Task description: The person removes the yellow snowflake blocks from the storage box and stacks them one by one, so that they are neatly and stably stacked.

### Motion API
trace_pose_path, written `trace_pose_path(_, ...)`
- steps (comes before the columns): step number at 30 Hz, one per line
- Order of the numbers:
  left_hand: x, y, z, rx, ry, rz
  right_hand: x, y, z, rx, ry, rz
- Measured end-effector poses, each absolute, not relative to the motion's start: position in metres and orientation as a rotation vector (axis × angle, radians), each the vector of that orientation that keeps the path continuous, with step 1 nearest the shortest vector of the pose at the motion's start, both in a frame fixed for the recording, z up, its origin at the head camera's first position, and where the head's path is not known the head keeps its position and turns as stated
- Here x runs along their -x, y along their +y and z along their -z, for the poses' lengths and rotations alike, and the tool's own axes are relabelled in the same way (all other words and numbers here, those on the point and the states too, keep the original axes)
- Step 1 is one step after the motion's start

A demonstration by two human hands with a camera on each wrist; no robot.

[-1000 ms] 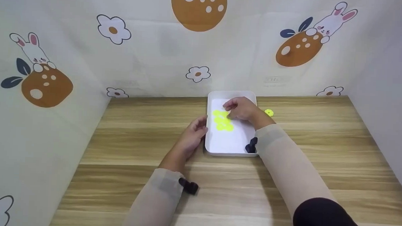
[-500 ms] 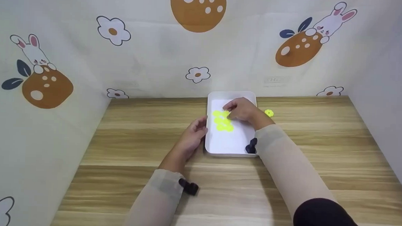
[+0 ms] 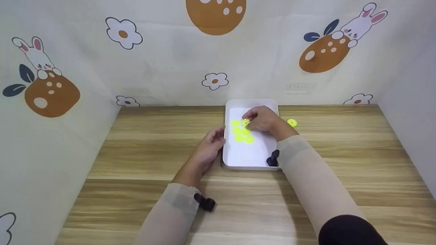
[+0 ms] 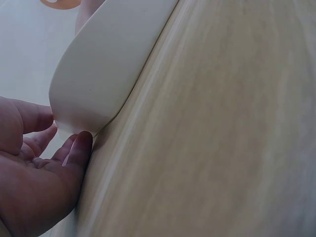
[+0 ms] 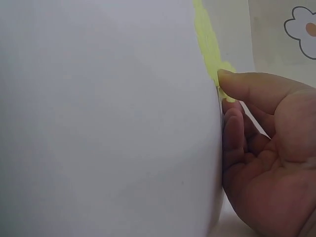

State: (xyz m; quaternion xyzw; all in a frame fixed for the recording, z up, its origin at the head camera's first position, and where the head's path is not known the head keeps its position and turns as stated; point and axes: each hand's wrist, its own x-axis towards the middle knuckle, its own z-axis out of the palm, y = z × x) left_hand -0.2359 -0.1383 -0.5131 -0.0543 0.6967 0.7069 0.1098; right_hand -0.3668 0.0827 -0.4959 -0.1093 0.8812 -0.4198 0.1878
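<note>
A shallow white tray (image 3: 251, 153) stands on the table against the back wall. Several bright yellow notched discs (image 3: 243, 138) lie grouped inside it, left of centre. My right hand (image 3: 265, 119) reaches into the tray and pinches one yellow notched disc (image 3: 245, 122) between thumb and fingertips. In the right wrist view, a sliver of that disc (image 5: 228, 91) shows between the thumb and a finger. My left hand (image 3: 209, 146) rests its loosely bent fingers against the tray's left outer wall. The left wrist view shows these fingertips touching the wall (image 4: 94, 79) near its corner.
One more yellow disc (image 3: 292, 122) lies on the wood-grain table (image 3: 158, 149), just right of the tray. Behind the tray rises a wall cloth (image 3: 161, 72) printed with rabbits and flowers; walls also stand at both sides.
A notched disc has tilted up into clearer sight between the right fingertips, above the other discs. Both hands and the tray have stayed nearly in place.
</note>
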Motion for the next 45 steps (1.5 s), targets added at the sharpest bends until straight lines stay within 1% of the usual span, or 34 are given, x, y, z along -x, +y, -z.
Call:
trace_pose_path(6, 0.235, -0.139, 0.514, 0.131, 2.041, -2.093, 0.367, 0.084, 0.498, 0.286, 2.462, 1.275)
trace_pose_path(14, 0.235, -0.139, 0.512, 0.167, 2.055, -2.052, 0.369, 0.084, 0.498, 0.192, 2.453, 1.385)
trace_pose_path(19, 0.237, -0.139, 0.513, 0.162, 2.074, -2.048, 0.370, 0.084, 0.494, 0.067, 2.327, 1.587)
trace_pose_path(24, 0.237, -0.140, 0.514, 0.157, 2.067, -2.056, 0.370, 0.083, 0.484, 0.009, 2.189, 1.746)
trace_pose_path(36, 0.235, -0.139, 0.513, 0.146, 2.078, -2.066, 0.364, 0.097, 0.444, 0.083, 2.134, 1.781)
trace_pose_path(45, 0.235, -0.140, 0.514, 0.111, 2.048, -2.083, 0.356, 0.126, 0.434, 0.069, 2.133, 1.860)
